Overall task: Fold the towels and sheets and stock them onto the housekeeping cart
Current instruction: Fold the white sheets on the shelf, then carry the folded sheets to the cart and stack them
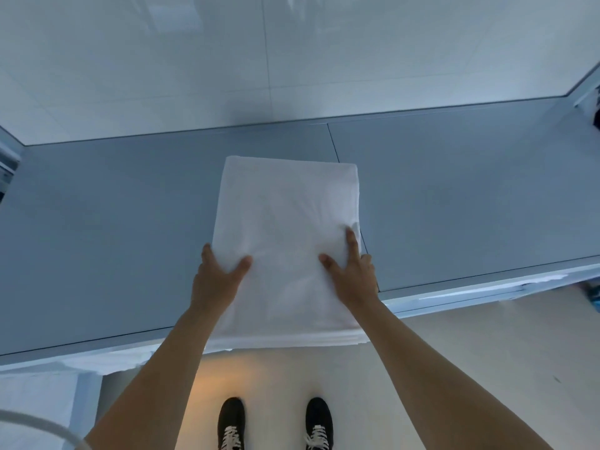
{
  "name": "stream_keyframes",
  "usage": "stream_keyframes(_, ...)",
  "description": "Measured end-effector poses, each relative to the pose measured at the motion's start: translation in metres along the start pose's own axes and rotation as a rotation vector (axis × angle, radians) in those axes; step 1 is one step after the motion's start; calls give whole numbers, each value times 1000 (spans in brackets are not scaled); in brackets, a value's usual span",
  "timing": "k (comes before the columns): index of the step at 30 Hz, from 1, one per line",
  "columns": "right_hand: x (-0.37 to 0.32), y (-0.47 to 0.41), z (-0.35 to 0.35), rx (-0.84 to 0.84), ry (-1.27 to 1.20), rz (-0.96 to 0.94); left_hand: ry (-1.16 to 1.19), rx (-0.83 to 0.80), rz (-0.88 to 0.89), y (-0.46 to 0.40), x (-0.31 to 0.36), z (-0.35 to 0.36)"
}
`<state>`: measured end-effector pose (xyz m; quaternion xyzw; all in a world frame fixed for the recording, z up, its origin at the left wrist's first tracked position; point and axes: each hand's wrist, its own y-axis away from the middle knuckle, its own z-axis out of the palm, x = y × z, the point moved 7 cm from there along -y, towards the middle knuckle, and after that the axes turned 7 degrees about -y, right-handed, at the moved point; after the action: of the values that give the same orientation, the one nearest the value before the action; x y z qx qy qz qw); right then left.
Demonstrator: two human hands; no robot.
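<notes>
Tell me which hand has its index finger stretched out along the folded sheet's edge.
The right hand: its index finger lies straight along the folded sheet; the left hand shows only its thumb on top.

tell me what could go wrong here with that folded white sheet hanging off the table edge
1. The folded sheet overhangs the near edge of the grey table; if either hand lets go, it may slide to the floor.
2. The left hand and right hand hold only its side edges, so lifting could let the stacked layers at the near end fan open.
</notes>
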<state>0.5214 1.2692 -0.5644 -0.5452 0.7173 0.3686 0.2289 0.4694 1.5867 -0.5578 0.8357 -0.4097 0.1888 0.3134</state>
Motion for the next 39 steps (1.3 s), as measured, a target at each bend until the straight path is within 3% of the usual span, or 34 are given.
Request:
stream_keyframes(15, -7, 5, -2, 10, -25, 75, 73, -113, -55, -11, -1, -6)
stream_keyframes(20, -1, 2, -4, -7, -175, 241, 31, -100, -78, -14, 1, -10)
stream_keyframes(27, -2, -3, -13, -36, -318, 297, 67, -167, -123, -17, -1, -11)
stream_keyframes(39, -13, 39, -5, 51, -184, 320, -127, 17, -101, 20, 18, -18)
